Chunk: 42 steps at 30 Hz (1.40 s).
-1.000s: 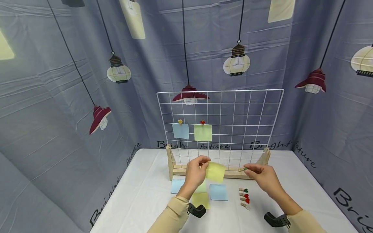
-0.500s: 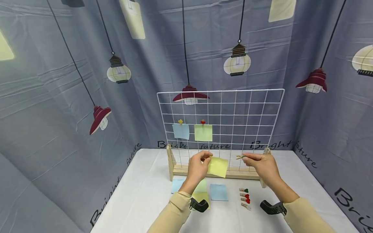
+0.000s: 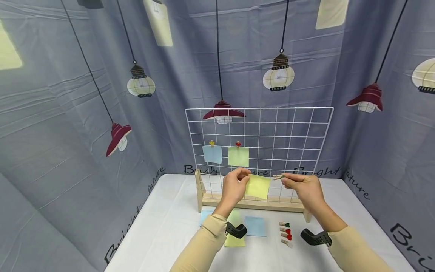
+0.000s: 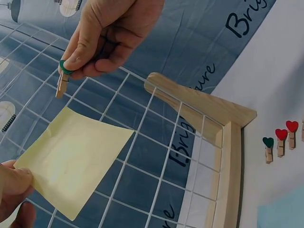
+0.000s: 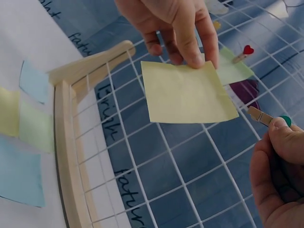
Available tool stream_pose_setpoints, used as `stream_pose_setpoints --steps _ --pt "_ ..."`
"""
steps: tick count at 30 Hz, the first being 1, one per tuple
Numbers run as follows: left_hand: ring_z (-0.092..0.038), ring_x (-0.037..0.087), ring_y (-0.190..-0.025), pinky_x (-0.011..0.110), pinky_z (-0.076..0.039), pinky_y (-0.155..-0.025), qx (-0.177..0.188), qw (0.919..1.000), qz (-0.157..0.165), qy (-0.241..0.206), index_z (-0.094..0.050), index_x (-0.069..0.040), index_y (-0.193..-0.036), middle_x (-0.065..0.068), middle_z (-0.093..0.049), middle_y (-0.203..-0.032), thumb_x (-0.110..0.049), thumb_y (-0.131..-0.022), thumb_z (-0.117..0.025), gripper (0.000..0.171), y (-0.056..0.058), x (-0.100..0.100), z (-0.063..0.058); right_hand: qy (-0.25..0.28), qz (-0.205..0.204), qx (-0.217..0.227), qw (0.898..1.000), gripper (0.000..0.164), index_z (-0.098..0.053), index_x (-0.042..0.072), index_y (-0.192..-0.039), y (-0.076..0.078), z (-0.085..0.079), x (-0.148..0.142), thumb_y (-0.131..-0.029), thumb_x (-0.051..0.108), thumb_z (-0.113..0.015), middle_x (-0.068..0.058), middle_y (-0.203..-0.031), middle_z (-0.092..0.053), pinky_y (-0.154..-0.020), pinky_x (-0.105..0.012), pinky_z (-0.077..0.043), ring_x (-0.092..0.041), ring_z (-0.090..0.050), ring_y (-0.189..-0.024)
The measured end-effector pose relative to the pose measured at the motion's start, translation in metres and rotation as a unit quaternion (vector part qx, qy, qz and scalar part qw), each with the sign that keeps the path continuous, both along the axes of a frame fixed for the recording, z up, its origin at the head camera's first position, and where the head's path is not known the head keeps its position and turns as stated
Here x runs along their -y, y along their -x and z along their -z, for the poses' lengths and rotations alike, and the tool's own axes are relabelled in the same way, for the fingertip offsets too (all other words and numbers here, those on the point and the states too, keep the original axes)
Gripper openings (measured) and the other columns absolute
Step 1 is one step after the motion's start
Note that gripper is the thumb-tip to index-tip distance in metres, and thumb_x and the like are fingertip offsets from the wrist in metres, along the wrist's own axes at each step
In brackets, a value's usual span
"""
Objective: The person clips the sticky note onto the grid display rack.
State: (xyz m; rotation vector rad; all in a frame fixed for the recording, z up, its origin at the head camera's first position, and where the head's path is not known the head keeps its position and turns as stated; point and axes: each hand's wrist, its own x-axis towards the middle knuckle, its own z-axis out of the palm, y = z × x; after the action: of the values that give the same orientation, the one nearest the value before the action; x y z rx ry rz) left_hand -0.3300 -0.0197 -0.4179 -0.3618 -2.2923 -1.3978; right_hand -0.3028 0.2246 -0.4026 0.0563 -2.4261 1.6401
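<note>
My left hand (image 3: 234, 187) pinches a yellow sticky note (image 3: 258, 186) by its left edge, in front of the lower part of a white wire grid (image 3: 285, 142). To its right my right hand (image 3: 304, 189) holds a small wooden clothespin (image 5: 261, 115) by its end with a green heart; the bare tip points toward the note, a little apart from it. Higher on the grid hang a blue note (image 3: 212, 154) under a yellow-heart clip (image 3: 212, 143) and a light green note (image 3: 238, 156) under a red-heart clip (image 3: 238, 144).
On the white table (image 3: 163, 230) lie several more notes, including a blue one (image 3: 256, 226) and a yellow one (image 3: 234, 241). Right of them is a column of heart clothespins (image 3: 286, 231). A wooden base (image 3: 272, 204) carries the grid; a grey-blue curtain (image 3: 170, 75) surrounds the table.
Both hands have risen toward the grid. My left hand has moved slightly right with the yellow note, and the clothespin in my right hand has come closer to it.
</note>
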Motion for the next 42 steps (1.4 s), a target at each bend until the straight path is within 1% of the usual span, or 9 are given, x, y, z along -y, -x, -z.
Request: stream_pose_setpoints --steps 14,18,21,23,26,33,36,39,42 --pt "-0.070 0.008 -0.085 0.024 -0.051 -0.078 -0.017 0.9996 -0.007 -0.023 -0.079 -0.017 -0.103 -0.004 -0.079 -0.091 -0.014 -0.094 -0.075 0.011 0.009 -0.015 -0.022 -0.007 0.000 -0.016 1.000 0.048 -0.072 0.007 -0.129 0.008 -0.023 0.001 -0.093 0.038 -0.077 -0.014 -0.122 -0.075 -0.111 -0.065 -0.040 0.006 -0.069 -0.083" --pt "-0.069 0.008 -0.084 0.023 -0.051 -0.076 -0.032 0.9990 -0.012 -0.031 -0.079 -0.014 -0.103 -0.002 -0.079 -0.092 -0.013 -0.093 -0.075 0.010 0.013 -0.018 -0.026 -0.012 0.008 -0.027 1.000 0.045 -0.072 0.007 -0.129 0.010 -0.029 0.002 -0.094 0.036 -0.076 -0.011 -0.119 -0.076 -0.104 -0.047 -0.053 0.006 -0.071 -0.084" --pt "-0.070 0.010 -0.083 0.023 -0.051 -0.075 -0.042 0.9984 -0.017 -0.035 -0.079 -0.013 -0.102 -0.001 -0.079 -0.092 -0.012 -0.093 -0.076 0.010 0.016 -0.020 -0.029 -0.011 0.017 -0.037 0.999 0.041 -0.073 0.007 -0.128 0.012 -0.033 0.004 -0.095 0.031 -0.076 -0.011 -0.119 -0.075 -0.087 -0.027 -0.059 0.003 -0.072 -0.085" --pt "-0.070 0.011 -0.082 0.023 -0.051 -0.075 -0.045 0.9980 -0.021 -0.038 -0.079 -0.014 -0.101 -0.001 -0.079 -0.091 -0.011 -0.092 -0.076 0.010 0.017 -0.021 -0.032 -0.011 0.019 -0.041 0.999 0.040 -0.073 0.007 -0.127 0.014 -0.036 0.006 -0.095 0.030 -0.076 -0.012 -0.119 -0.075 -0.077 -0.020 -0.057 0.000 -0.073 -0.085" --pt "-0.071 0.012 -0.081 0.023 -0.052 -0.073 -0.043 0.9978 -0.024 -0.045 -0.080 -0.013 -0.100 0.000 -0.080 -0.090 -0.012 -0.092 -0.076 0.009 0.020 -0.023 -0.037 -0.030 0.027 -0.042 0.998 0.040 -0.074 0.010 -0.126 0.017 -0.039 0.007 -0.095 0.034 -0.075 -0.012 -0.116 -0.077 -0.075 -0.020 -0.054 0.000 -0.073 -0.084" --pt "-0.072 0.010 -0.079 0.022 -0.053 -0.068 -0.032 0.9965 -0.031 -0.070 -0.080 -0.012 -0.097 0.001 -0.080 -0.089 -0.011 -0.092 -0.077 0.006 0.026 -0.031 -0.042 -0.035 0.035 -0.041 0.998 0.038 -0.075 0.012 -0.125 0.027 -0.046 0.011 -0.095 0.037 -0.074 -0.011 -0.115 -0.077 -0.098 -0.045 -0.056 0.007 -0.069 -0.082" --pt "-0.073 0.011 -0.078 0.022 -0.053 -0.067 -0.034 0.9960 -0.042 -0.071 -0.080 -0.013 -0.097 0.001 -0.080 -0.089 -0.012 -0.092 -0.077 0.007 0.027 -0.034 -0.043 -0.028 0.035 -0.048 0.998 0.037 -0.076 0.010 -0.123 0.031 -0.047 0.012 -0.095 0.034 -0.076 -0.005 -0.107 -0.080 -0.091 -0.033 -0.059 0.007 -0.069 -0.080" --pt "-0.073 0.012 -0.077 0.022 -0.052 -0.065 -0.043 0.9951 -0.053 -0.072 -0.080 -0.012 -0.098 0.001 -0.081 -0.089 -0.011 -0.091 -0.077 0.007 0.030 -0.035 -0.043 -0.024 0.037 -0.048 0.998 0.038 -0.077 0.010 -0.122 0.034 -0.048 0.013 -0.093 0.035 -0.077 0.005 -0.096 -0.080 -0.076 -0.020 -0.055 0.007 -0.069 -0.079" --pt "-0.074 0.012 -0.076 0.022 -0.052 -0.065 -0.056 0.9940 -0.058 -0.075 -0.080 -0.012 -0.098 0.001 -0.081 -0.088 -0.011 -0.091 -0.077 0.007 0.034 -0.036 -0.045 -0.028 0.046 -0.040 0.998 0.039 -0.077 0.014 -0.123 0.036 -0.049 0.014 -0.093 0.039 -0.077 0.007 -0.095 -0.080 -0.070 -0.023 -0.048 0.006 -0.067 -0.081"
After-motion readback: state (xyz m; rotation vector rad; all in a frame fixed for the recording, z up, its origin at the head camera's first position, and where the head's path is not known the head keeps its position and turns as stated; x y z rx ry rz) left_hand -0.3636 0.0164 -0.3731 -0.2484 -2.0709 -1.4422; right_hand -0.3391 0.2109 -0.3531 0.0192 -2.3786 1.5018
